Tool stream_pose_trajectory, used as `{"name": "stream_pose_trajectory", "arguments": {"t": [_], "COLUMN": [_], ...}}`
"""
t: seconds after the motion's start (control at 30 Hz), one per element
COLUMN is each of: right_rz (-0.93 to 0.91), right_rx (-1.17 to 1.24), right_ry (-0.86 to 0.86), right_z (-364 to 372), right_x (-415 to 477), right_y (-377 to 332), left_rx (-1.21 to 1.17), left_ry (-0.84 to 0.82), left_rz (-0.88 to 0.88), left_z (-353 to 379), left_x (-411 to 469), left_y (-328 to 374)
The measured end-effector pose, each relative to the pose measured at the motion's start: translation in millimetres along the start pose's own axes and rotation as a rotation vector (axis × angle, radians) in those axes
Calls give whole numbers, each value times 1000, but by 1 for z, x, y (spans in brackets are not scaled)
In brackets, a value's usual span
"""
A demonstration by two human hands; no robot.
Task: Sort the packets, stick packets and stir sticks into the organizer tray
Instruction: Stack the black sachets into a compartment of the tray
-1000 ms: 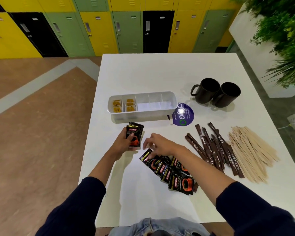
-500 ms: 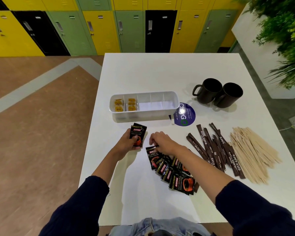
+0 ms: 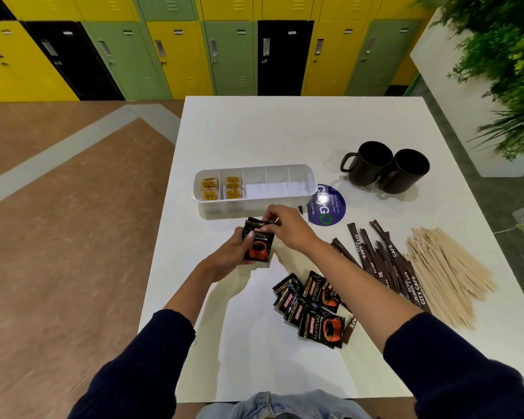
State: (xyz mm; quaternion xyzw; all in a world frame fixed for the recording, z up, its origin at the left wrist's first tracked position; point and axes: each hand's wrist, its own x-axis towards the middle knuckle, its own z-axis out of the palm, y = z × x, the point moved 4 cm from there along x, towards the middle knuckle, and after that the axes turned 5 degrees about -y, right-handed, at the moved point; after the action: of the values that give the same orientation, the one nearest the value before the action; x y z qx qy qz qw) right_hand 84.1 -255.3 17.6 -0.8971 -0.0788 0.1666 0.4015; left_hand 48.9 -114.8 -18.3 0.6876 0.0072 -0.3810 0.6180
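**Sorting in an early stage, most items not yet in the tray**

The organizer tray stands in the middle of the bench. Only its two left compartments hold yellow packets; the other compartments show only their white bottom.

Just below the tray, the left hand grips a small stack of coffee packets, and the right hand pinches the stack's upper edge.

Left to sort, I judge:
- the loose coffee packets, lower centre
- the stick packets, on the right
- the stir sticks, further right
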Motion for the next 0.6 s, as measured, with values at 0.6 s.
{"name": "stream_pose_trajectory", "arguments": {"t": [0.6], "right_rz": [19], "right_rx": [-120], "right_ry": [-185], "right_z": [-16], "right_x": [12], "right_y": [-17], "left_rx": [154], "left_ry": [-70], "left_rz": [85], "left_z": [-5], "left_x": [17], "left_y": [34]}}
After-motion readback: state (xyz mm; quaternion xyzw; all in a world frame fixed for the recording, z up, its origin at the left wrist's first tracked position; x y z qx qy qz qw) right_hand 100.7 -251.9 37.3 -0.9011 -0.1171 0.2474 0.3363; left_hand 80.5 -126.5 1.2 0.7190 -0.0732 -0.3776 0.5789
